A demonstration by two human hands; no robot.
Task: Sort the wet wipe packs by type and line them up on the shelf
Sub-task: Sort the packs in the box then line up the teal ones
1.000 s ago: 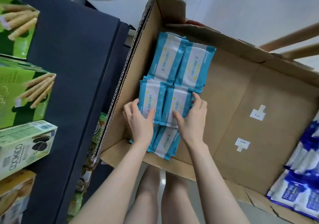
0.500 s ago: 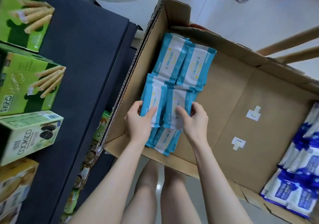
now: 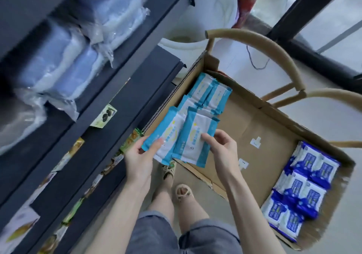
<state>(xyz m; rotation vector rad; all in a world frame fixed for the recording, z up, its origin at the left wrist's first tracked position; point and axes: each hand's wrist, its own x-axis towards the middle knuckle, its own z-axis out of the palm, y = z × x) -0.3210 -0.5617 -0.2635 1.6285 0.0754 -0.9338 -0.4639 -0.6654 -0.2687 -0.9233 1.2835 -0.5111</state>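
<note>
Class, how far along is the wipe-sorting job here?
Done: in the cardboard box, light blue packs and dark blue packs lie in separate groups. In hand: left hand and right hand each hold one light blue pack. Left: lining them all on the shelf.

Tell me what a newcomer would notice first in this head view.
At the centre, the left hand and right hand each hold a light-blue-and-white wet wipe pack over the near-left edge of the big open brown cardboard box. More light-blue packs lie in the box's far-left corner, and a block of dark-blue-and-white wet wipe packs fills its right end. The dark metal shelves stand to the left.
</note>
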